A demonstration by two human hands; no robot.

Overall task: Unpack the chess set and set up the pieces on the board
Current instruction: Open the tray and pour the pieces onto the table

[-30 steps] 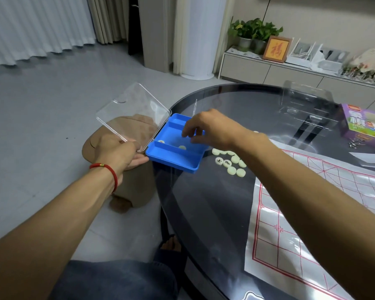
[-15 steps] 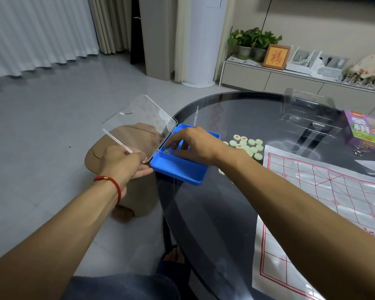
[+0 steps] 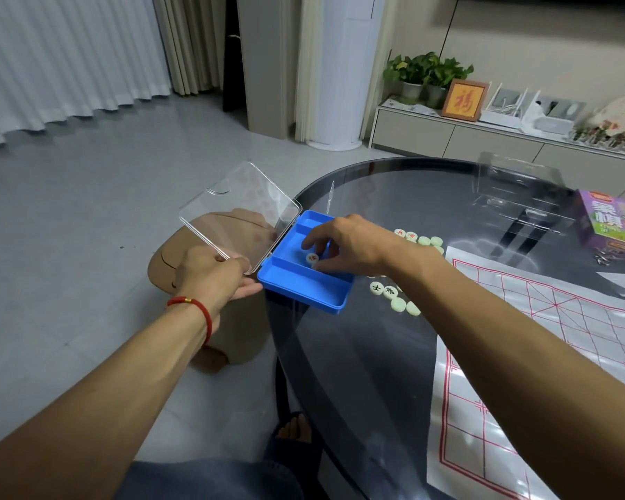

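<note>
A blue plastic box (image 3: 305, 292) with inner compartments sits at the left edge of the dark glass table (image 3: 358, 355). Its clear lid (image 3: 239, 214) is swung open over the floor. My left hand (image 3: 217, 277) grips the lid's near corner and the box's left corner. My right hand (image 3: 343, 247) reaches into the box and pinches a round cream chess piece (image 3: 311, 259) with a red mark. Loose cream pieces lie right of the box in a far group (image 3: 417, 240) and a near group (image 3: 394, 297). The white board sheet (image 3: 542, 341) with red lines lies at the right.
A purple game carton (image 3: 614, 225) and a clear plastic case (image 3: 516, 196) stand at the table's far right. A brown stool (image 3: 203, 283) sits on the floor under the lid. My knee and a sandalled foot (image 3: 293, 427) show below the table's edge.
My right hand has closed its fingers round one piece in the box's middle compartment. My left hand keeps its hold on the lid. The camera view has shifted slightly.
</note>
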